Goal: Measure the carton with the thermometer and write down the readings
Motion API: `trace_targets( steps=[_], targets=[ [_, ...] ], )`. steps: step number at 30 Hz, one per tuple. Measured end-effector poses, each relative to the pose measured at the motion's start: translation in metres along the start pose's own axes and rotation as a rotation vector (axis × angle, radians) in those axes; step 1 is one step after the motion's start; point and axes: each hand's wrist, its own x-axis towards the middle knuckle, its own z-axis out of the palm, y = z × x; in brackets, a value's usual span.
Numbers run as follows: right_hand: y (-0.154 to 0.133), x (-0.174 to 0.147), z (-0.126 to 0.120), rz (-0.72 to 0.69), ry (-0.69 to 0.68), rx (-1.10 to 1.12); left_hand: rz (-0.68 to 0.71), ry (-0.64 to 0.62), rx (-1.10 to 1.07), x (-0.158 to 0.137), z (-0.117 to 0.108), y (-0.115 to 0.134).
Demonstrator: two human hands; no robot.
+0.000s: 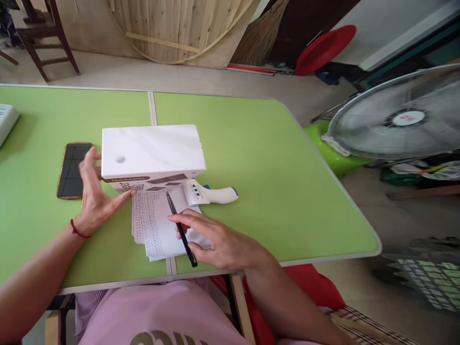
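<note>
My left hand [94, 189] grips the left end of a white box [151, 149], thumb on its printed near face and fingers round the side. The box stands over the far part of several sheets of paper [158, 230], some covered in handwriting. A black pen [181, 230] is held between the fingers and thumb of my right hand [215, 237], above the sheets, its tip toward the box. Just right of the box lies a white handheld thermometer [212, 194] with blue buttons, partly on the paper. What the box hides behind it cannot be seen.
A dark phone [70, 172] lies left of my left hand on the green folding table [269, 158]. A white object [7, 120] sits at the left edge. Beyond the table's right side stands a large fan [406, 117]; a wooden chair [45, 36] is at the back left.
</note>
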Motion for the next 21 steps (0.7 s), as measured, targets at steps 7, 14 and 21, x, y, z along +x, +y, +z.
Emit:
trace_targets(
  steps=[7,14,21],
  targets=[
    [-0.001,-0.005,-0.03,-0.115,-0.19,0.312,0.604,-0.232,-0.047,-0.023,0.002,0.046],
    [-0.008,-0.004,-0.025,0.079,-0.123,0.414,0.533,-0.89,0.069,-0.059,0.032,0.05],
    [0.008,0.035,0.003,0.198,0.029,0.261,0.5,-0.918,0.06,-0.062,0.03,0.049]
  ],
)
